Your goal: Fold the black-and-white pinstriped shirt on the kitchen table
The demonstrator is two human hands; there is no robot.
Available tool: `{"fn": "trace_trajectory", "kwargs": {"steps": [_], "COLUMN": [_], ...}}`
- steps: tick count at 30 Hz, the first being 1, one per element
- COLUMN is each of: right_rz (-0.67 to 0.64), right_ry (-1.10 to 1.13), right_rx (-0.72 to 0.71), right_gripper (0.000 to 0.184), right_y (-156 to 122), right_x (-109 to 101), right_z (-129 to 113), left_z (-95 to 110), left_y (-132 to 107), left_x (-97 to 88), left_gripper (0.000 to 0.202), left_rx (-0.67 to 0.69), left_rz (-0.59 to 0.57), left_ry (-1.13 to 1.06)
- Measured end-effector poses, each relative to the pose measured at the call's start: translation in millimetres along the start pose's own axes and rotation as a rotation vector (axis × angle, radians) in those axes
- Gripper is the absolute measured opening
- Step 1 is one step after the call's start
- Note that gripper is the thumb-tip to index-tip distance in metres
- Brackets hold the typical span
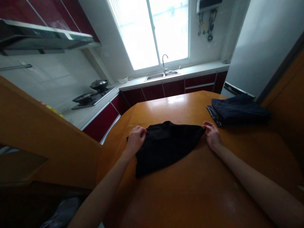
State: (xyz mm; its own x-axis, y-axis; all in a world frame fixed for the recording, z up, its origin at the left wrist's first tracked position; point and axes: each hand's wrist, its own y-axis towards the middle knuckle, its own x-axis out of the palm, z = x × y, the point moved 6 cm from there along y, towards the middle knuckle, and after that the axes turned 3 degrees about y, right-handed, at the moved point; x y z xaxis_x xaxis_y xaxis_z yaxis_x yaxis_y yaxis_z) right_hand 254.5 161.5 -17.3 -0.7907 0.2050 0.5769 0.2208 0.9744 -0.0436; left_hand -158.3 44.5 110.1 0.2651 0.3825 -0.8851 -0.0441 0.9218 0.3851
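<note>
A black piece of clothing (166,145) lies spread on the wooden table (175,193); its exact kind is not clear. My left hand (137,138) is closed on its upper left edge, fingertips curled over the cloth, and a small dark bit of fabric shows beyond the wrist side. At the opposite end, my right hand (212,135) pinches the pointed right corner between thumb and fingers. The cloth's lower edge slants from the bottom left up toward that corner. Beyond my right hand sits a stack of folded dark blue clothes (238,109), with a striped piece underneath.
Past the table's far edge runs a white counter (201,66) with a sink (155,77) and faucet (163,63) under a bright window. A stove (95,99) with two pans is at left. A fridge (263,47) stands at right, and a wooden panel (47,126) borders the left side.
</note>
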Motion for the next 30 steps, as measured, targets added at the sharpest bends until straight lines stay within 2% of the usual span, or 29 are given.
{"fn": "trace_trajectory", "kwargs": {"steps": [2,4,6,8,9,11,13,16,18,19,20,23,25,28,30], "right_rz": [0.019,0.02,0.008,-0.015,-0.027,-0.053,-0.069,-0.054,-0.032,-0.027,-0.028,-0.035,-0.023,-0.013,0.012], "right_ry": [-0.011,-0.03,-0.054,-0.085,-0.101,-0.128,-0.143,-0.122,-0.095,-0.087,-0.086,-0.107,-0.124,-0.172,-0.248], "right_rx": [-0.019,-0.025,-0.031,-0.04,-0.045,-0.053,-0.05,-0.013,0.008,0.009,0.004,-0.03,-0.054,-0.104,-0.192], "right_gripper": [0.031,0.031,0.031,0.029,0.028,0.027,0.026,0.029,0.031,0.03,0.03,0.028,0.028,0.028,0.026], "right_y": [1,2,2,1,1,2,2,2,2,1,0,-1,-1,-1,-3], "right_x": [-2,-2,-1,0,0,0,-1,-3,-3,-3,-2,0,-1,-4,-6], "right_z": [0,0,0,-1,-1,-2,-2,0,1,0,0,-1,0,-1,-9], "left_z": [31,45,42,34,30,22,18,22,27,31,34,44,49,52,52], "left_y": [-17,-25,-16,5,18,45,69,87,84,79,72,41,23,13,12], "left_x": [33.6,55.4,67.0,75.1,78.4,81.6,79.6,68.6,60.6,60.1,63.4,81.5,85.6,83.3,83.8], "left_gripper": [0.022,0.036,0.054,0.066,0.065,0.049,0.035,0.042,0.051,0.05,0.046,0.034,0.034,0.038,0.044], "left_rx": [0.148,0.193,0.17,0.142,0.118,0.028,-0.094,-0.245,-0.305,-0.31,-0.298,-0.183,-0.119,-0.055,-0.041], "left_rz": [-0.283,-0.39,-0.367,-0.36,-0.368,-0.365,-0.315,-0.172,-0.096,-0.118,-0.198,-0.58,-0.7,-0.666,-0.644], "left_ry": [-0.095,-0.087,-0.008,0.032,0.03,0.019,0.035,0.119,0.208,0.236,0.238,0.106,0.028,0.057,0.089]}}
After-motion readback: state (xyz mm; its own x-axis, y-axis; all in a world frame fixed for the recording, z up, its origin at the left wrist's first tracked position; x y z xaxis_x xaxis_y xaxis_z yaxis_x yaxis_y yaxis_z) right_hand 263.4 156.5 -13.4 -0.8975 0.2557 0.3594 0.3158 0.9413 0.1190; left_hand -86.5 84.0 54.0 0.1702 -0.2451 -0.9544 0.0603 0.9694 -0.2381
